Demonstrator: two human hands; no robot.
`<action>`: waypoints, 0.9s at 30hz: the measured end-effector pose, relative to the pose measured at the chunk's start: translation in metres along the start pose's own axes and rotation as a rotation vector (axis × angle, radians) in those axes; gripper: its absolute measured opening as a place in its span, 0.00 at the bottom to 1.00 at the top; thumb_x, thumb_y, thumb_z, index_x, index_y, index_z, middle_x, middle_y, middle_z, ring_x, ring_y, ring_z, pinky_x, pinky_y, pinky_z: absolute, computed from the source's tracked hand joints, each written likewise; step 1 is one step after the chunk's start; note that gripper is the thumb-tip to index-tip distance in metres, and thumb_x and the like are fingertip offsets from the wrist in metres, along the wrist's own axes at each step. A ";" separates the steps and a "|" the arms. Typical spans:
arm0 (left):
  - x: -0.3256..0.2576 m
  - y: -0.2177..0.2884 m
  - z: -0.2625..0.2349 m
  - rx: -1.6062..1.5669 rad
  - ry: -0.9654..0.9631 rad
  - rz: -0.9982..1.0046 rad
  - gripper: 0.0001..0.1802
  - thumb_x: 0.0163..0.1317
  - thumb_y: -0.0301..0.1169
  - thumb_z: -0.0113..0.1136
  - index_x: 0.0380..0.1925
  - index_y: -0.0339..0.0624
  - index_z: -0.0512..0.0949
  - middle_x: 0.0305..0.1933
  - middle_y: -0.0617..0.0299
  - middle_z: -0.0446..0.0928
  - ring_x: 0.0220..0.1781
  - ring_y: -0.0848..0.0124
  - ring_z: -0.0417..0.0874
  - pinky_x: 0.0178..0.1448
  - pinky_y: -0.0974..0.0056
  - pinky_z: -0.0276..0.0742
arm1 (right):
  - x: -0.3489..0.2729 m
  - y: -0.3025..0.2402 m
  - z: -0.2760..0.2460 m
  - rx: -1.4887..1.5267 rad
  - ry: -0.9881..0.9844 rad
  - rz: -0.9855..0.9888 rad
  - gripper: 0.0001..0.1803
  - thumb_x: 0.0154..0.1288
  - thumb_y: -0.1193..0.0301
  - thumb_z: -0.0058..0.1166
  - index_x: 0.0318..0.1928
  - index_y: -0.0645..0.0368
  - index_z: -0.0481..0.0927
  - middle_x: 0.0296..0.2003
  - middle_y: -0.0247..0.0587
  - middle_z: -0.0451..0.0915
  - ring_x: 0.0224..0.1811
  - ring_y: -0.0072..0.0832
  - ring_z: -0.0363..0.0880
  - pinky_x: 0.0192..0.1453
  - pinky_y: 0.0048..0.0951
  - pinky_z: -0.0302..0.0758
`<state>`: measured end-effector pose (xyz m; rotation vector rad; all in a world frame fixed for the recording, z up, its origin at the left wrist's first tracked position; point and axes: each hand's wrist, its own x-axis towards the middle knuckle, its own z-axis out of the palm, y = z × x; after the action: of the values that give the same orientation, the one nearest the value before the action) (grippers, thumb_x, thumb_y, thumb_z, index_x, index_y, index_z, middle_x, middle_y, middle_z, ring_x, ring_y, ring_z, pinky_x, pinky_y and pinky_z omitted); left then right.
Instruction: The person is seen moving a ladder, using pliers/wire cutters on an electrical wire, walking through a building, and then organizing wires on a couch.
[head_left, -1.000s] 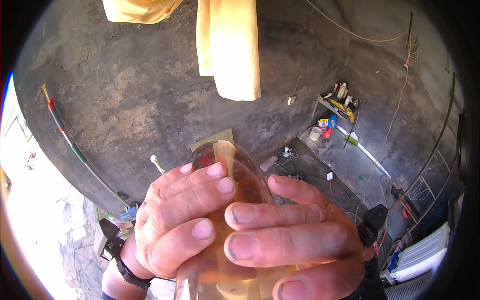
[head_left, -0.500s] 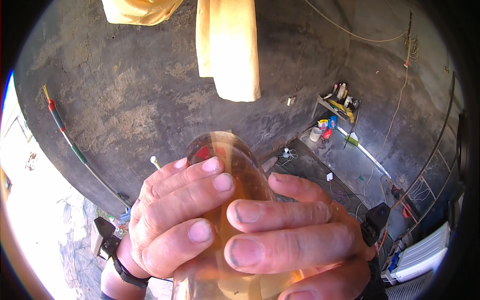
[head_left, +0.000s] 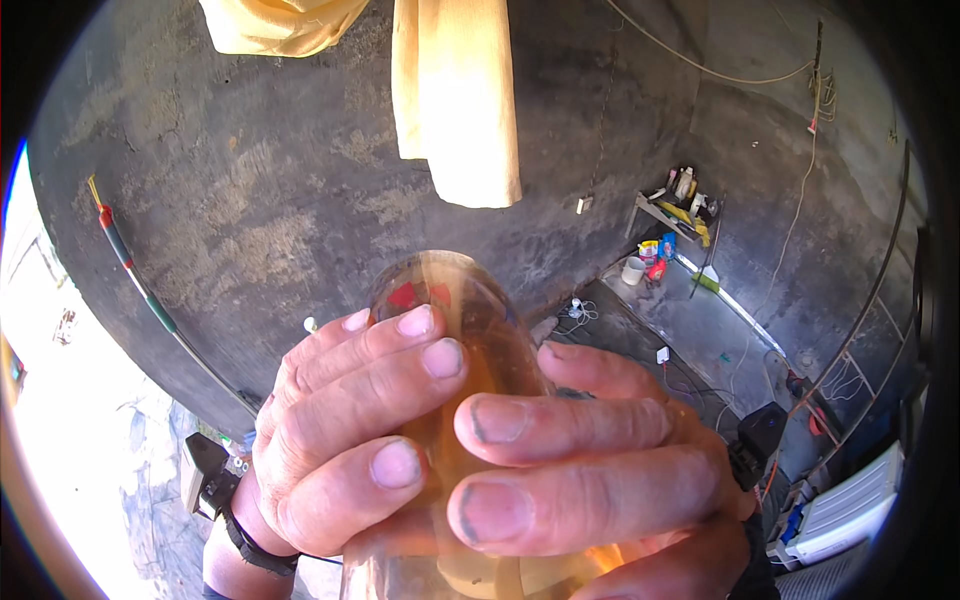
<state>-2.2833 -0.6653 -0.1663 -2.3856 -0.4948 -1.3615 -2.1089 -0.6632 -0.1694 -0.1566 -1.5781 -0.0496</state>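
Note:
A clear bottle-like vessel, amber inside, is held up close, its rounded far end pointing away from me. Small red patches show near that end. My left hand wraps round its left side with the fingers closed over it. From the right, my right hand grips the same vessel, its fingers lying across the middle. The vessel's near end runs out of view at the lower edge, and much of its body is hidden behind my fingers.
Yellow cloth hangs above. At the right stand a small shelf of bottles, a white bucket and a white slatted crate. Cables lie on the floor. A coloured pole leans at the left wall.
The far end of the vessel has risen slightly in view. Both hands keep their grip, with the left one shifted a little to the left.

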 end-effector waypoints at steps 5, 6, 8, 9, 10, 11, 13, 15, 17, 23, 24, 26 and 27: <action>0.000 -0.005 0.003 -0.008 0.019 0.029 0.24 0.65 0.39 0.58 0.56 0.46 0.62 0.53 0.43 0.76 0.55 0.46 0.80 0.60 0.50 0.73 | -0.001 -0.003 0.010 -0.041 0.059 0.019 0.11 0.62 0.74 0.56 0.38 0.51 0.66 0.32 0.32 0.81 0.39 0.31 0.85 0.53 0.36 0.78; 0.002 -0.003 0.003 -0.020 0.021 0.017 0.24 0.65 0.38 0.58 0.56 0.46 0.62 0.53 0.43 0.76 0.55 0.46 0.79 0.60 0.50 0.72 | -0.002 -0.005 0.012 -0.065 0.121 0.046 0.11 0.62 0.74 0.56 0.38 0.51 0.66 0.33 0.32 0.81 0.38 0.31 0.85 0.53 0.36 0.78; 0.005 0.000 0.004 -0.031 0.027 0.014 0.24 0.65 0.38 0.59 0.56 0.46 0.63 0.53 0.43 0.76 0.55 0.46 0.79 0.60 0.49 0.72 | -0.002 -0.004 0.009 -0.057 0.099 0.025 0.11 0.62 0.74 0.55 0.38 0.51 0.66 0.33 0.32 0.81 0.38 0.31 0.85 0.53 0.36 0.78; 0.006 0.002 0.004 -0.038 0.031 0.008 0.24 0.64 0.37 0.59 0.56 0.46 0.63 0.53 0.43 0.76 0.55 0.46 0.79 0.60 0.49 0.72 | -0.001 -0.003 0.005 -0.045 0.077 0.004 0.11 0.62 0.74 0.55 0.38 0.51 0.65 0.33 0.32 0.81 0.38 0.31 0.85 0.53 0.36 0.78; 0.003 0.001 0.002 -0.028 0.031 0.000 0.24 0.64 0.37 0.59 0.56 0.46 0.63 0.53 0.43 0.76 0.55 0.46 0.79 0.60 0.49 0.72 | -0.002 0.004 -0.001 -0.032 0.074 0.005 0.11 0.62 0.74 0.55 0.38 0.51 0.65 0.33 0.32 0.81 0.38 0.31 0.85 0.53 0.36 0.78; -0.001 -0.001 0.000 -0.003 0.030 0.008 0.25 0.64 0.37 0.60 0.56 0.46 0.63 0.53 0.42 0.76 0.55 0.46 0.80 0.60 0.49 0.72 | -0.004 0.014 -0.011 -0.003 -0.074 -0.080 0.11 0.62 0.74 0.55 0.38 0.51 0.65 0.33 0.33 0.81 0.38 0.31 0.85 0.53 0.36 0.78; -0.002 -0.005 0.000 0.003 0.027 0.029 0.25 0.63 0.38 0.61 0.56 0.46 0.63 0.53 0.42 0.76 0.55 0.46 0.80 0.60 0.49 0.72 | -0.003 0.019 -0.017 0.002 -0.215 -0.165 0.11 0.62 0.74 0.54 0.38 0.51 0.65 0.33 0.34 0.80 0.39 0.32 0.85 0.53 0.35 0.77; -0.002 -0.007 -0.001 -0.003 -0.013 0.021 0.27 0.62 0.37 0.62 0.57 0.46 0.63 0.53 0.42 0.76 0.55 0.46 0.80 0.60 0.49 0.72 | -0.002 0.013 -0.013 0.047 -0.168 -0.074 0.10 0.63 0.74 0.54 0.38 0.53 0.65 0.34 0.40 0.80 0.40 0.35 0.85 0.54 0.36 0.77; -0.001 -0.006 0.005 -0.032 -0.016 0.006 0.27 0.61 0.35 0.63 0.56 0.45 0.63 0.53 0.42 0.76 0.55 0.46 0.80 0.59 0.48 0.73 | 0.001 0.005 -0.010 0.080 -0.118 0.017 0.09 0.63 0.74 0.53 0.38 0.54 0.65 0.35 0.45 0.80 0.41 0.38 0.84 0.55 0.36 0.76; -0.025 -0.003 0.019 -0.080 -0.020 -0.180 0.28 0.56 0.26 0.65 0.55 0.39 0.64 0.51 0.41 0.76 0.53 0.45 0.80 0.56 0.47 0.76 | 0.000 0.035 -0.026 0.245 -0.396 0.085 0.15 0.65 0.71 0.56 0.48 0.62 0.68 0.42 0.61 0.79 0.46 0.47 0.82 0.61 0.43 0.72; -0.030 -0.007 0.027 -0.131 -0.015 -0.225 0.28 0.56 0.26 0.65 0.56 0.35 0.65 0.51 0.40 0.76 0.52 0.45 0.81 0.56 0.49 0.76 | -0.003 0.048 -0.029 0.314 -0.495 0.139 0.26 0.59 0.66 0.62 0.53 0.65 0.66 0.47 0.60 0.76 0.50 0.46 0.80 0.62 0.43 0.70; -0.050 0.011 0.017 -0.127 -0.019 -0.338 0.33 0.53 0.32 0.68 0.57 0.30 0.66 0.52 0.40 0.76 0.51 0.45 0.80 0.57 0.51 0.76 | -0.002 0.048 -0.030 0.548 -0.705 0.200 0.48 0.47 0.57 0.74 0.62 0.69 0.62 0.57 0.59 0.72 0.58 0.45 0.76 0.66 0.43 0.67; -0.063 0.015 0.019 -0.129 -0.014 -0.366 0.33 0.53 0.32 0.68 0.57 0.30 0.66 0.52 0.40 0.76 0.51 0.45 0.80 0.57 0.51 0.76 | -0.005 0.048 -0.036 0.470 -0.834 0.350 0.60 0.34 0.50 0.79 0.64 0.68 0.61 0.58 0.54 0.72 0.61 0.42 0.73 0.65 0.40 0.68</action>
<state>-2.2919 -0.6774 -0.2321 -2.4959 -0.9088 -1.5683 -2.0667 -0.6205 -0.1771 -0.0808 -2.3118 0.7407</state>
